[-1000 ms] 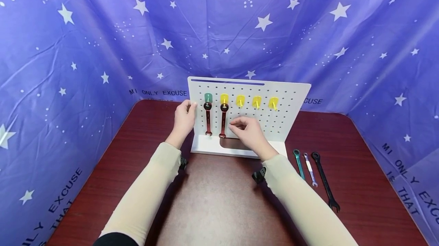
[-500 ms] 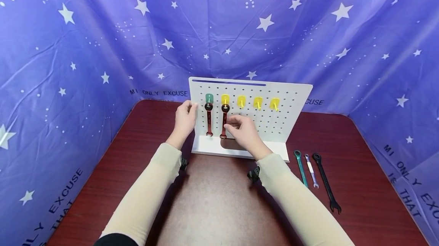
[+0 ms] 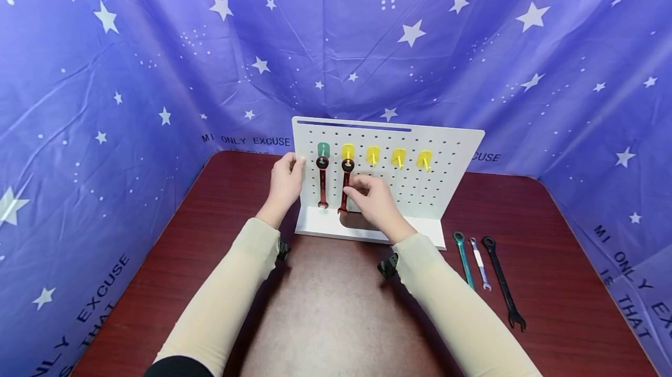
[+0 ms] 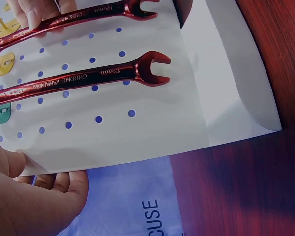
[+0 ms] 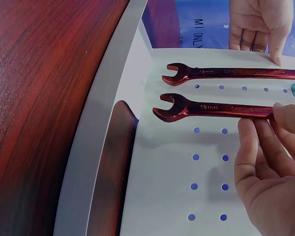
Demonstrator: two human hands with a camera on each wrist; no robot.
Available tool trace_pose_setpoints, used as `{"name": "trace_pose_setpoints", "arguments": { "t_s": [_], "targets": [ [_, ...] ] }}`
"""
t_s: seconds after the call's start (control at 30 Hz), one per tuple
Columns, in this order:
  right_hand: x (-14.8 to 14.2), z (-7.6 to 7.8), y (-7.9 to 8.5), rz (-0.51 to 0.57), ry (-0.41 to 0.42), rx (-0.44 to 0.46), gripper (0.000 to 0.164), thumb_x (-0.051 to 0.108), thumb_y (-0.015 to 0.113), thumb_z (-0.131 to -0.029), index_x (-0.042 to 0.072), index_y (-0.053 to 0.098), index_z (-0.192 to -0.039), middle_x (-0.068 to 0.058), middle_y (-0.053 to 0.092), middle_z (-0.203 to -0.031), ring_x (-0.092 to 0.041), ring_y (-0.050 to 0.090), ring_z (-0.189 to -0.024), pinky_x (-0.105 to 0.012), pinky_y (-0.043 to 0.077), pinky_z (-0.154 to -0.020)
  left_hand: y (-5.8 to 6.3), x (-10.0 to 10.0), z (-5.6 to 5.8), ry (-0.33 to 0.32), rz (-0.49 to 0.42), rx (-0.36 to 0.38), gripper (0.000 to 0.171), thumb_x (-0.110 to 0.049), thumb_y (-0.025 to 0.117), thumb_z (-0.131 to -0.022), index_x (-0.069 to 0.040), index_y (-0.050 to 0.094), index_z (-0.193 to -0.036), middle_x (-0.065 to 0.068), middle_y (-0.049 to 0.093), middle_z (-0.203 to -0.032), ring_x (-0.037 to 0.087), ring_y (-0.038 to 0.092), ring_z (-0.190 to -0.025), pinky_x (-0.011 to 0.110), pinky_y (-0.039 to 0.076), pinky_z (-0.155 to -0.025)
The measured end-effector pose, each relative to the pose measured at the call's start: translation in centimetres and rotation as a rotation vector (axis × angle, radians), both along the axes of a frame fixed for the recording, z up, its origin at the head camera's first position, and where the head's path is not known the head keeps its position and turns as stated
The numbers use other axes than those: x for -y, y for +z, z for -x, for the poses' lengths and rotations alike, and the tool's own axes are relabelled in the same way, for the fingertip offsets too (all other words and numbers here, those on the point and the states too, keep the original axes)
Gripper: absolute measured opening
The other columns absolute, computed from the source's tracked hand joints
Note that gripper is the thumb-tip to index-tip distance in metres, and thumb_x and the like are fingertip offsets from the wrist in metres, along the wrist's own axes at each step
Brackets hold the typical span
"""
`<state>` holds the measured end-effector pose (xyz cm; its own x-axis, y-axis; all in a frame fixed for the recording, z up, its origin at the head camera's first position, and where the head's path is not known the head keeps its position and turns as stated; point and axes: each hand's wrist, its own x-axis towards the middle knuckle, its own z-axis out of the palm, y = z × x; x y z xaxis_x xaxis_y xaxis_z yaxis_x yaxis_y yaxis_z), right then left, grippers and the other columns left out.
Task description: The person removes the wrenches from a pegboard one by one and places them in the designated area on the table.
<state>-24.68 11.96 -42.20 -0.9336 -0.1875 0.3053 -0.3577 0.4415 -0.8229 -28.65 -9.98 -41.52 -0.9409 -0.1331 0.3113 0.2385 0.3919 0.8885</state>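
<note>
A white pegboard [image 3: 454, 158] stands upright on the table, and my left hand [image 3: 286, 183] holds its left edge, thumb in front and fingers behind. One red combination wrench [image 4: 83, 81] hangs by its ring end from the green hook [image 3: 323, 148]. Beside it, a second red wrench [image 5: 214, 109] hangs at the first yellow hook [image 3: 348, 150], open end down. My right hand [image 3: 375, 199] pinches this second wrench around mid-shank, between thumb and fingers. Both shanks are marked 13mm in the wrist views.
Three more yellow hooks, such as the middle one [image 3: 399, 157], sit bare to the right. On the table [image 3: 336, 307], right of the board, lie a green wrench [image 3: 464, 259], a silver wrench [image 3: 480, 264] and a longer black wrench [image 3: 504, 283]. A starry curtain [image 3: 336, 27] surrounds the table.
My right hand has moved left from beside the second red wrench and now pinches it. The wrench's lower end has tilted slightly left. My left hand stays at the board's edge.
</note>
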Motion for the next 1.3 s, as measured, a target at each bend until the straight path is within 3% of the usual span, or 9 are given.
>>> {"name": "trace_pose_setpoints", "arguments": {
  "t_s": [0.27,0.8,1.03,1.17,1.3],
  "targets": [
    [-0.4,-0.4,0.3,-0.039,0.041,-0.017,0.006,0.009,0.071,-0.096,0.003,0.073,-0.095,-0.003,0.071,-0.088,-0.019,0.061,-0.077,-0.036,0.050,-0.074,0.1,-0.1,-0.1,0.004,-0.008,0.002,0.021,-0.015,0.056,-0.106,0.003,0.066,-0.104,0.018,0.070,-0.097,0.026,0.061,-0.081,0.040,0.052,-0.071],
    [-0.7,-2.4,1.8,0.013,0.095,0.110,0.008,0.008,0.071,-0.096,0.001,0.073,-0.099,-0.004,0.073,-0.086,-0.024,0.065,-0.077,-0.031,0.052,-0.067,0.1,0.0,0.0,0.017,0.013,0.005,0.021,-0.017,0.057,-0.106,0.001,0.064,-0.098,0.013,0.060,-0.081,0.023,0.052,-0.073,0.034,0.044,-0.065],
    [-0.7,-3.3,2.9,0.053,0.126,0.146,0.009,0.006,0.070,-0.096,-0.002,0.072,-0.100,-0.010,0.073,-0.087,-0.034,0.069,-0.081,-0.044,0.057,-0.073,0.0,0.0,0.0,0.018,0.018,0.013,0.021,-0.017,0.057,-0.106,0.001,0.064,-0.099,0.013,0.060,-0.083,0.024,0.053,-0.076,0.036,0.045,-0.067],
    [-0.8,-3.5,3.2,0.067,0.132,0.161,0.011,0.006,0.070,-0.096,-0.003,0.072,-0.101,-0.011,0.072,-0.087,-0.032,0.069,-0.081,-0.052,0.056,-0.077,0.0,0.0,0.0,0.017,0.019,0.011,0.021,-0.018,0.057,-0.106,0.001,0.064,-0.099,0.013,0.060,-0.083,0.024,0.053,-0.076,0.036,0.045,-0.067],
    [-1.0,-3.4,3.1,0.085,0.131,0.186,0.010,0.009,0.071,-0.096,-0.001,0.073,-0.100,-0.008,0.073,-0.087,-0.025,0.069,-0.080,-0.052,0.056,-0.078,0.0,0.0,0.0,0.017,0.023,0.009,0.022,-0.018,0.056,-0.106,0.000,0.063,-0.097,0.012,0.057,-0.080,0.023,0.051,-0.074,0.035,0.044,-0.066]
  ]
}}
